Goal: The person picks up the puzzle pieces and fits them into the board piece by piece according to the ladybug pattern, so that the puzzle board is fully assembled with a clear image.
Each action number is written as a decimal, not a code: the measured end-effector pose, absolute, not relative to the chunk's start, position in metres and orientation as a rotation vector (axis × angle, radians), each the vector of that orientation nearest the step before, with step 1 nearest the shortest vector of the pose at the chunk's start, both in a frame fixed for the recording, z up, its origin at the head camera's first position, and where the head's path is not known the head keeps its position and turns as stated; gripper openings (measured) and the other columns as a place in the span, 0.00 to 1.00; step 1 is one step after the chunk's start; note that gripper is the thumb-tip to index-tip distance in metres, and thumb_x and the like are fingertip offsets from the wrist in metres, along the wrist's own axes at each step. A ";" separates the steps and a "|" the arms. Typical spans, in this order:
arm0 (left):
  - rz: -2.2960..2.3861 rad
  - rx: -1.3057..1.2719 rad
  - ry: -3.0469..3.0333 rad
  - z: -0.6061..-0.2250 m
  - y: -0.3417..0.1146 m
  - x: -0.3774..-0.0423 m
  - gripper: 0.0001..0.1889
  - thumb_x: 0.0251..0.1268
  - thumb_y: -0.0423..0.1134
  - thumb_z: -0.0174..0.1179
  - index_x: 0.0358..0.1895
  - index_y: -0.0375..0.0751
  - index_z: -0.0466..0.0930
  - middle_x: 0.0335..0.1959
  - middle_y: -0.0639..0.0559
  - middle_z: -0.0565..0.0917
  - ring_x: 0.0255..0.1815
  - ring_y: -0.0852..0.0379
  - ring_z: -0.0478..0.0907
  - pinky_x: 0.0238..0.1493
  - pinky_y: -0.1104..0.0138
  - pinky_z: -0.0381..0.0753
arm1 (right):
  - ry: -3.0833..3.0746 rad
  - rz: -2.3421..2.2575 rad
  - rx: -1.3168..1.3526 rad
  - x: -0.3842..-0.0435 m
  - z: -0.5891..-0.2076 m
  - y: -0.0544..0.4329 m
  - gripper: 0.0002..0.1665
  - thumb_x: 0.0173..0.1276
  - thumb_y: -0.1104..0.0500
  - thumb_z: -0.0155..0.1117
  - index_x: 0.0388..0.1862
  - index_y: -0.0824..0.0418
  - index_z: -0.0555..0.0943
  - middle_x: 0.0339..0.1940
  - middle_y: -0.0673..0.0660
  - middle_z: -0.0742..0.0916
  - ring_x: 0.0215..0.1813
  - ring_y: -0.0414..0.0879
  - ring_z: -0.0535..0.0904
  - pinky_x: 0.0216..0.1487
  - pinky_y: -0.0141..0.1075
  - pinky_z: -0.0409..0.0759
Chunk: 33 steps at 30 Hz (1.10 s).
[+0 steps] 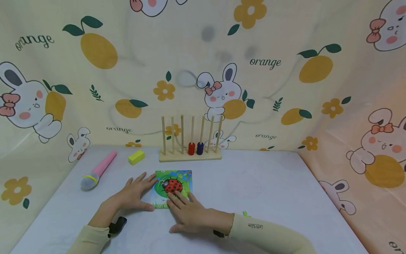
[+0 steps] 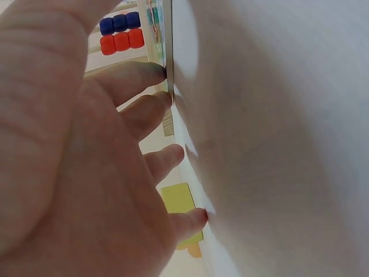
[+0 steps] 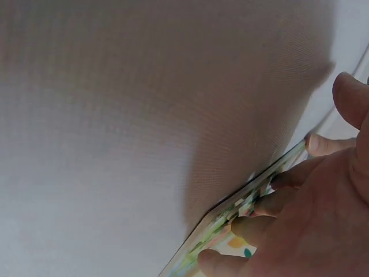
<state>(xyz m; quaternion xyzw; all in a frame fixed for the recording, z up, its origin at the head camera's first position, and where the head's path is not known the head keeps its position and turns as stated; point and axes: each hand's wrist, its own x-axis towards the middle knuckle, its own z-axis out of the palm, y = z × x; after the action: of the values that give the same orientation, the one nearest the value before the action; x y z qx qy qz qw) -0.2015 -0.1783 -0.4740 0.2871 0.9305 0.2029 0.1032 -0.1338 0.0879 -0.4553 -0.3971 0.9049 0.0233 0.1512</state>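
A square ladybug picture board (image 1: 187,178) lies flat on the white table, its surface green and blue with a red spotted ladybug. At its left side is my left hand (image 1: 135,193), fingers spread, with fingertips at the edge and the thumb by the lower left corner. In the left wrist view two fingertips (image 2: 157,104) meet the board's thin edge (image 2: 169,52). My right hand (image 1: 190,213) reaches over the lower right part of the board, its extended fingers resting on the picture and covering some of it. The right wrist view shows those fingertips (image 3: 245,226) along the board's face.
Behind the board stands a wooden peg rack (image 1: 190,158) with red beads (image 1: 191,149) and dark blue beads (image 1: 200,148). A yellow block (image 1: 136,157) and a pink toy microphone (image 1: 100,168) lie at the back left. A small green piece (image 1: 246,214) is partly hidden behind the right sleeve.
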 end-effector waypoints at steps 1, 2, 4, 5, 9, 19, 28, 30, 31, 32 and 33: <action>0.599 0.847 2.746 -0.474 -0.178 -0.202 0.56 0.45 0.68 0.72 0.75 0.38 0.64 0.78 0.40 0.58 0.77 0.27 0.45 0.62 0.23 0.42 | 2.600 0.066 -1.145 -0.134 -0.456 0.088 0.54 0.71 0.26 0.43 0.83 0.56 0.46 0.84 0.55 0.45 0.82 0.53 0.38 0.75 0.60 0.51; 0.598 0.841 2.745 -0.473 -0.178 -0.202 0.56 0.45 0.68 0.72 0.75 0.39 0.64 0.78 0.40 0.58 0.77 0.27 0.45 0.62 0.23 0.42 | 2.602 0.064 -1.149 -0.134 -0.456 0.088 0.54 0.71 0.26 0.43 0.83 0.57 0.46 0.84 0.56 0.45 0.82 0.53 0.38 0.75 0.61 0.51; 0.596 0.840 2.747 -0.472 -0.178 -0.202 0.56 0.45 0.68 0.72 0.75 0.39 0.64 0.78 0.40 0.58 0.77 0.27 0.45 0.62 0.23 0.42 | 2.607 0.068 -1.158 -0.135 -0.457 0.088 0.54 0.71 0.26 0.42 0.83 0.57 0.45 0.84 0.56 0.45 0.82 0.53 0.38 0.75 0.61 0.51; 0.592 0.838 2.747 -0.472 -0.178 -0.202 0.56 0.45 0.68 0.72 0.75 0.39 0.64 0.79 0.40 0.57 0.77 0.27 0.45 0.63 0.23 0.42 | 2.608 0.075 -1.162 -0.135 -0.458 0.088 0.54 0.71 0.26 0.42 0.83 0.57 0.45 0.84 0.56 0.45 0.82 0.53 0.38 0.75 0.61 0.51; 0.587 0.833 2.745 -0.470 -0.177 -0.202 0.56 0.45 0.67 0.72 0.75 0.39 0.64 0.79 0.41 0.57 0.77 0.27 0.45 0.63 0.23 0.42 | 2.615 0.104 -1.171 -0.135 -0.459 0.089 0.54 0.71 0.26 0.41 0.83 0.56 0.44 0.84 0.56 0.44 0.82 0.53 0.38 0.75 0.60 0.52; 0.584 0.834 2.752 -0.469 -0.177 -0.202 0.56 0.45 0.67 0.72 0.75 0.38 0.63 0.79 0.41 0.57 0.77 0.27 0.45 0.63 0.23 0.42 | 2.618 0.108 -1.172 -0.134 -0.457 0.088 0.54 0.71 0.26 0.42 0.83 0.57 0.44 0.83 0.57 0.44 0.82 0.54 0.37 0.75 0.62 0.50; 0.593 0.835 2.747 -0.471 -0.178 -0.202 0.56 0.45 0.68 0.72 0.75 0.38 0.64 0.79 0.40 0.57 0.77 0.27 0.45 0.62 0.23 0.42 | 2.636 0.126 -1.180 -0.136 -0.456 0.087 0.52 0.72 0.27 0.42 0.83 0.55 0.47 0.83 0.55 0.48 0.82 0.53 0.42 0.74 0.64 0.51; 0.599 0.839 2.746 -0.472 -0.178 -0.202 0.56 0.46 0.68 0.71 0.75 0.38 0.63 0.79 0.40 0.57 0.77 0.27 0.45 0.62 0.23 0.42 | 2.625 0.087 -1.174 -0.136 -0.457 0.088 0.52 0.72 0.27 0.42 0.83 0.55 0.47 0.84 0.55 0.47 0.82 0.53 0.41 0.74 0.64 0.50; 0.604 0.845 2.744 -0.472 -0.179 -0.201 0.56 0.46 0.68 0.71 0.75 0.38 0.64 0.79 0.40 0.57 0.77 0.27 0.45 0.62 0.22 0.42 | 2.617 0.059 -1.169 -0.136 -0.457 0.089 0.51 0.72 0.27 0.42 0.83 0.55 0.47 0.84 0.55 0.47 0.82 0.52 0.40 0.74 0.64 0.50; 0.607 0.854 2.742 -0.473 -0.179 -0.201 0.56 0.46 0.68 0.71 0.75 0.38 0.63 0.78 0.39 0.57 0.77 0.26 0.45 0.62 0.22 0.42 | 2.610 0.028 -1.164 -0.136 -0.458 0.090 0.51 0.73 0.28 0.42 0.83 0.55 0.47 0.84 0.55 0.47 0.82 0.52 0.40 0.74 0.64 0.49; 0.614 0.856 2.739 -0.474 -0.179 -0.201 0.56 0.46 0.68 0.71 0.75 0.38 0.63 0.78 0.39 0.57 0.77 0.26 0.45 0.62 0.22 0.42 | 2.604 -0.001 -1.155 -0.136 -0.458 0.092 0.51 0.73 0.28 0.42 0.83 0.55 0.47 0.84 0.55 0.46 0.82 0.52 0.39 0.74 0.64 0.49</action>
<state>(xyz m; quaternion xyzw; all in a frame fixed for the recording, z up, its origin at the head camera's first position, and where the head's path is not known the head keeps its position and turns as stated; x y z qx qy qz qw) -0.2009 -0.1789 -0.4737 0.2900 0.9284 0.2080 0.1034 -0.1357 0.0921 -0.4580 -0.4013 0.9043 -0.0004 0.1460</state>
